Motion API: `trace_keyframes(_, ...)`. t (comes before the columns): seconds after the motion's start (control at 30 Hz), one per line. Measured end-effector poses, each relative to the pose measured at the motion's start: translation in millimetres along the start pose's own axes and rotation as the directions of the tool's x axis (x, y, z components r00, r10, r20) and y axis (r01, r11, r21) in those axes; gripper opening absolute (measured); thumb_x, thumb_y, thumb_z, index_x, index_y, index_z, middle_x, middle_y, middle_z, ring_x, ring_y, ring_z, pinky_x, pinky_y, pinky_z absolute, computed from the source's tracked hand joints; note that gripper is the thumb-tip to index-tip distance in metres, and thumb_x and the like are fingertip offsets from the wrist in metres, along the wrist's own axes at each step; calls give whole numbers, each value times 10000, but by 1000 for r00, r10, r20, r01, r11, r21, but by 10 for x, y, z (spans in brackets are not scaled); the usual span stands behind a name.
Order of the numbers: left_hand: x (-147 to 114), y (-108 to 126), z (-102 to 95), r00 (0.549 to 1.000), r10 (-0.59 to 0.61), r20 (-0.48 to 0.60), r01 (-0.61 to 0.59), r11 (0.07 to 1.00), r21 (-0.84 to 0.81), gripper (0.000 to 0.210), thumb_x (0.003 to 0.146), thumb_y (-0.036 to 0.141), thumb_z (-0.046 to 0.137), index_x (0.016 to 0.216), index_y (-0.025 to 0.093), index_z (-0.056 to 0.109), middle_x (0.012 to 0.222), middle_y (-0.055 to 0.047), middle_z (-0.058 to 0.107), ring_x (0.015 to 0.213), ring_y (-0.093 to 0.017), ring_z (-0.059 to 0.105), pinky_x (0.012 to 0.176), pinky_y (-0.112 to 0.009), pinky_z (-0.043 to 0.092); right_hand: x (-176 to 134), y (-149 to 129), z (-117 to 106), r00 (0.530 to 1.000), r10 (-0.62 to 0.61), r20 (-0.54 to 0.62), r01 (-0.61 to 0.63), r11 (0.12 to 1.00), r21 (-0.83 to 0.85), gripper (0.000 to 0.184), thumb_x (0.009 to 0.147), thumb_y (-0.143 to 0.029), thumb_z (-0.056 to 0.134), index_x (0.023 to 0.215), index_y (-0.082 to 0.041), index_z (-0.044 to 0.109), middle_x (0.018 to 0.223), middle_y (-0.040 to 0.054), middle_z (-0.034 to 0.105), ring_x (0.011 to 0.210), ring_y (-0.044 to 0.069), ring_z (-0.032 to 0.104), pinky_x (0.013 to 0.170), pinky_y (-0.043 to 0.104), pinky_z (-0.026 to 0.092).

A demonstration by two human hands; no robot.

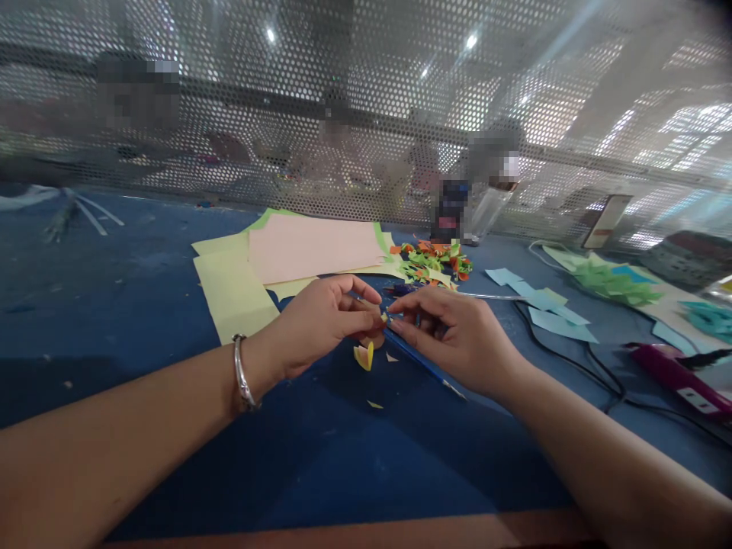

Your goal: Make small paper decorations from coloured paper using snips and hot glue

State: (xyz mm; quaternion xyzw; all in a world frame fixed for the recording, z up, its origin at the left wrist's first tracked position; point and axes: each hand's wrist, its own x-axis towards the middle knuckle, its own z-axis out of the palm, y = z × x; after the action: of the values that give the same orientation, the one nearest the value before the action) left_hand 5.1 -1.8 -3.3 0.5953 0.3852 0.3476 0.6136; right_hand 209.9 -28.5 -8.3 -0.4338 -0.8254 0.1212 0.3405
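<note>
My left hand (337,314) and my right hand (454,329) meet over the middle of the blue table. Between their fingertips is a small pale-yellow piece of paper (384,317). The left thumb and fingers pinch it, and the right thumb and forefinger close on its other side. A curled yellow and pink paper petal (364,356) lies just below the left fingertips. Beneath the hands, a blue paintbrush (426,362) slants toward the lower right. Part of a round tan thing (374,339) shows behind the left fingers, its kind unclear.
Yellow, green and pink paper sheets (314,248) lie behind my left hand. Orange and green paper curls (438,263) are heaped behind the right. Light-blue paper slips (543,297), black cables (606,377) and a magenta power strip (680,381) are at right. A perforated metal screen (366,99) closes the back.
</note>
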Motion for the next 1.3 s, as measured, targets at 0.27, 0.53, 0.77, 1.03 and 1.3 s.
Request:
trace_keyframes(0.27,-14,-6,24,1000,10,20,-10,1000,2,244,761,138,727,963,174,593,787,-42,743,729,-164,703,666,-274,519,-5,-6,29,999,-53,10,53,998,32,158,918,-236,607,1016,-210,728,798,21,654,659,118,558,568,219,429)
trace_keyframes(0.53,-20,2,25,1000,31,4,-31,999,7,245,771,151,737,967,171,591,777,-51,743,718,-174,709,652,-282,535,-4,-28,35,999,-36,-6,36,999,40,142,916,-223,612,988,-198,731,824,19,677,658,110,565,578,219,429)
trace_keyframes(0.77,-18,-1,19,998,55,-25,-55,998,16,275,787,274,785,949,168,590,769,-57,747,749,-201,736,719,-331,576,1,-7,44,998,-32,-47,34,999,42,147,915,-225,622,1003,-206,739,823,14,696,639,108,558,579,227,423)
trace_keyframes(1.03,-35,-7,-13,991,135,7,-134,976,173,324,784,240,759,1051,182,584,865,-60,758,838,-218,737,758,-340,573,-4,-6,36,996,-56,-69,58,998,25,113,899,-192,641,966,-200,732,815,0,695,644,101,567,585,221,420)
trace_keyframes(1.3,-36,-31,-17,973,230,24,-227,929,293,294,790,213,722,1055,209,595,849,-29,758,816,-205,731,717,-312,562,-10,-11,50,994,-77,-76,79,997,20,108,893,-166,649,956,-187,733,803,-8,691,638,88,573,574,207,424)
